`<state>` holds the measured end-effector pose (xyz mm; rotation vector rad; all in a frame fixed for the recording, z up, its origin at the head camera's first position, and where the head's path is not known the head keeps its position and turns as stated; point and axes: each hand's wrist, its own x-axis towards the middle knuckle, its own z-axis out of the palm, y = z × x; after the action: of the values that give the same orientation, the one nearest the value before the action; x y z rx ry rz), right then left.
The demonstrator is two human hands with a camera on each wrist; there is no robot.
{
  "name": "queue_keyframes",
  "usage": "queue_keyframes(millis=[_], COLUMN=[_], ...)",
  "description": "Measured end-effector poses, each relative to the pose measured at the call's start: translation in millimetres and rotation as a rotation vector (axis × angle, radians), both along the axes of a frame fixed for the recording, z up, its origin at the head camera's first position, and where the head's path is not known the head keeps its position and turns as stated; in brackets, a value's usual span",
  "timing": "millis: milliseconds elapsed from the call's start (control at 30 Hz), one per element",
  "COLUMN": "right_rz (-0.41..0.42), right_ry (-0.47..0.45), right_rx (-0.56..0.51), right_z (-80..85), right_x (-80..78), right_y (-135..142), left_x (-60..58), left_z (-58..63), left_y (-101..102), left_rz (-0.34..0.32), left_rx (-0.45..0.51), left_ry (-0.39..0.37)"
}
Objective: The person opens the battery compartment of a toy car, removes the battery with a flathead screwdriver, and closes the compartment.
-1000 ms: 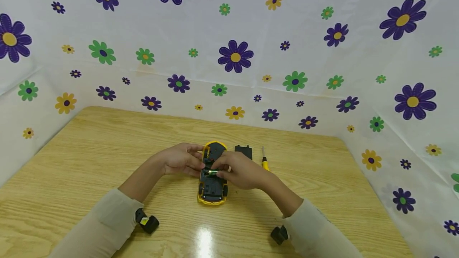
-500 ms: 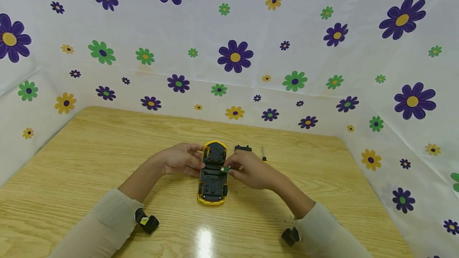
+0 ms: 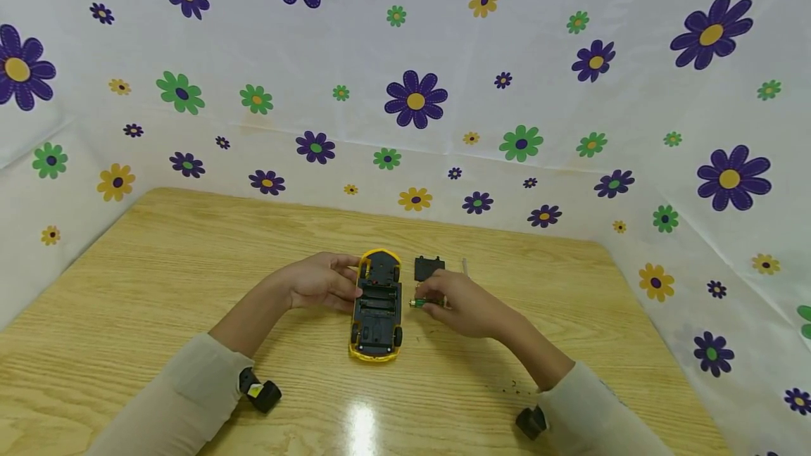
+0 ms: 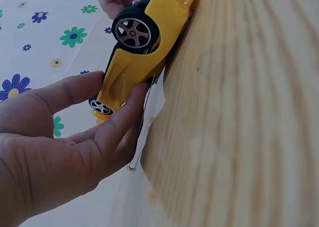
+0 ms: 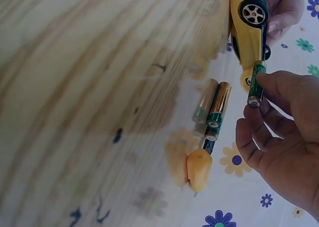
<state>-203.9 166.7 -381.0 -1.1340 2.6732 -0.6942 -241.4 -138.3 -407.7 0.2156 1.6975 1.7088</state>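
A yellow toy car (image 3: pixel 376 333) lies wheels-up on the table, its black underside showing and its battery compartment uncovered with no battery seen inside. My left hand (image 3: pixel 324 281) holds the car from the left side, thumb at the underside edge and fingers along the body (image 4: pixel 132 70). Just right of the car, my right hand (image 3: pixel 467 305) pinches a green and gold battery (image 5: pixel 256 85) between thumb and fingers, apart from the car. Gold and green batteries (image 5: pixel 219 102) lie on the table close by, mostly hidden behind the right hand in the head view.
Behind the right hand lies a black battery cover (image 3: pixel 429 268). A screwdriver (image 3: pixel 465 267) with a yellow handle (image 5: pixel 199 168) is right of it, partly hidden by that hand. Small dark bits (image 3: pixel 516 385) are scattered near the right sleeve. A flower-printed cloth (image 3: pixel 415 153) rises behind the table.
My right hand has lifted the battery out of the car's compartment and moved right with it. The left hand and car have stayed in place.
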Motion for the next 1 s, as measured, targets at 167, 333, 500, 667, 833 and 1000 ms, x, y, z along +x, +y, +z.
queue_keyframes(millis=[167,333,500,667,833,1000], right_rz=[0.005,0.004,0.012,0.025,0.033,0.034], right_ry=[-0.005,0.003,0.039,0.06,0.066,0.069], right_rx=[0.011,0.043,0.096,0.128,0.163,0.178], right_z=[-3.8,-5.7,-6.7,-8.1,-10.6,-11.2], right_x=[-0.5,0.0,-0.5,-1.6,-1.3,-0.1], right_y=[4,6,8,7,6,4], left_x=[-0.2,-0.1,-0.7,-1.3,-1.5,-1.7], left_z=[-0.5,-0.6,-0.9,-1.4,-2.5,-3.4], left_y=[0,0,0,0,0,-1], left_rz=[0.001,0.0,0.002,0.001,-0.003,-0.028], left_rx=[-0.003,-0.004,-0.001,0.001,0.003,0.017], left_ry=[0.0,0.0,-0.002,-0.003,-0.002,0.008])
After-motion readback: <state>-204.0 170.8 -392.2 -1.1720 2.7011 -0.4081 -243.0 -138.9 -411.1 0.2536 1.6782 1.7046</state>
